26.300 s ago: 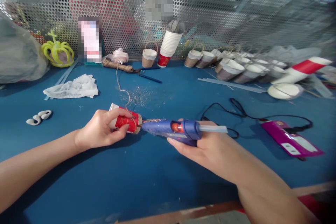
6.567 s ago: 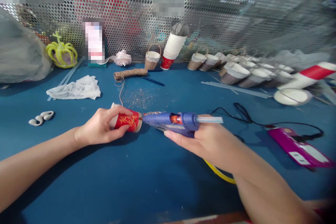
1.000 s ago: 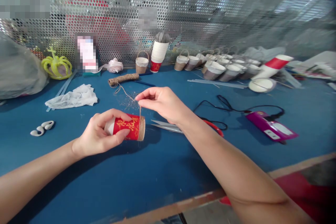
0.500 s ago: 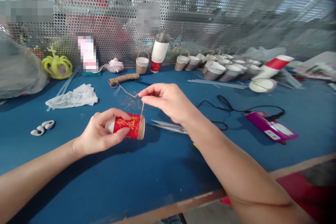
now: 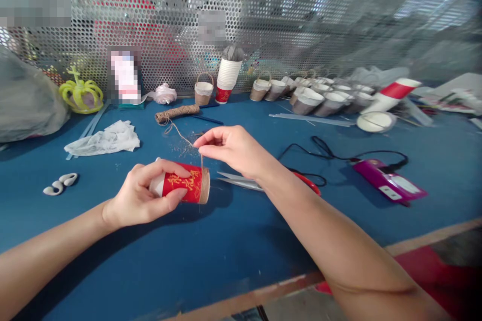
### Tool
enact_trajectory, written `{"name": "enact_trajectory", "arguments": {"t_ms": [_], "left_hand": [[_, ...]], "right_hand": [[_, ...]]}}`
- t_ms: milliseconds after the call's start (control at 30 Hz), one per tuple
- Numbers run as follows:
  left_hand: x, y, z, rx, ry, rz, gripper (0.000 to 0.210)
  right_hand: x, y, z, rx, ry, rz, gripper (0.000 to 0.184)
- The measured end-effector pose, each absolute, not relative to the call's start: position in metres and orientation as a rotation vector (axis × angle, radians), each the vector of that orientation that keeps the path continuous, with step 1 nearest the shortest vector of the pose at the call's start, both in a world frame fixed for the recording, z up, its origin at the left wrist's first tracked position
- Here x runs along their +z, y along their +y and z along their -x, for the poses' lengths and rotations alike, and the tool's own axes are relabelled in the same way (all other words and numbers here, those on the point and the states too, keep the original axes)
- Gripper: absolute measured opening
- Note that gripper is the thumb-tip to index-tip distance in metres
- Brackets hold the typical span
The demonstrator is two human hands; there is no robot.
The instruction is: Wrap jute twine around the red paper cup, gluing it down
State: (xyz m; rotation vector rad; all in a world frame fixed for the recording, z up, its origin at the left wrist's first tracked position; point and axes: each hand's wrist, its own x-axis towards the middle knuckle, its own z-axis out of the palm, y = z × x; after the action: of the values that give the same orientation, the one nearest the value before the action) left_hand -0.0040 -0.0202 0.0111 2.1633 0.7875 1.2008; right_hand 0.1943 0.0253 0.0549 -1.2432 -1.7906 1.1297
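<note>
My left hand (image 5: 145, 190) is wrapped round a red paper cup (image 5: 193, 191) with gold lettering, held on its side above the table. Brown twine is wound in a band (image 5: 205, 185) round the cup's right end. Between thumb and fingertips, my right hand (image 5: 229, 153) pinches the twine (image 5: 202, 159) just above that band. From the pinch the strand runs loosely back to a roll of twine (image 5: 178, 113) lying on the table. Scissors (image 5: 241, 181) with red handles lie beneath my right forearm, partly hidden by it.
Behind stand a stack of paper cups (image 5: 229, 75) and a small twine-covered basket (image 5: 204, 94). Several similar cups (image 5: 309, 102) are grouped at the back right. A purple power strip (image 5: 391, 180) with a black cable lies right. White cloth (image 5: 105, 139) and earphones (image 5: 60, 184) lie left.
My right hand has moved slightly down and to the left with the twine. The cup has shifted a little, and more of the scissors' red handles shows.
</note>
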Motion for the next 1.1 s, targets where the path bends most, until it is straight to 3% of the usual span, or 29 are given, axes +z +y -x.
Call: {"name": "enact_trajectory", "arguments": {"t_ms": [733,1100], "left_hand": [[0.014,-0.022,0.002,1.309,0.709,-2.253,0.019],[0.019,-0.022,0.0,1.349,0.648,-2.521,0.015]], "right_hand": [[0.057,0.023,-0.192,1.204,-1.87,1.322,0.011],[0.046,0.03,-0.193,1.442,-1.866,1.236,0.012]]}}
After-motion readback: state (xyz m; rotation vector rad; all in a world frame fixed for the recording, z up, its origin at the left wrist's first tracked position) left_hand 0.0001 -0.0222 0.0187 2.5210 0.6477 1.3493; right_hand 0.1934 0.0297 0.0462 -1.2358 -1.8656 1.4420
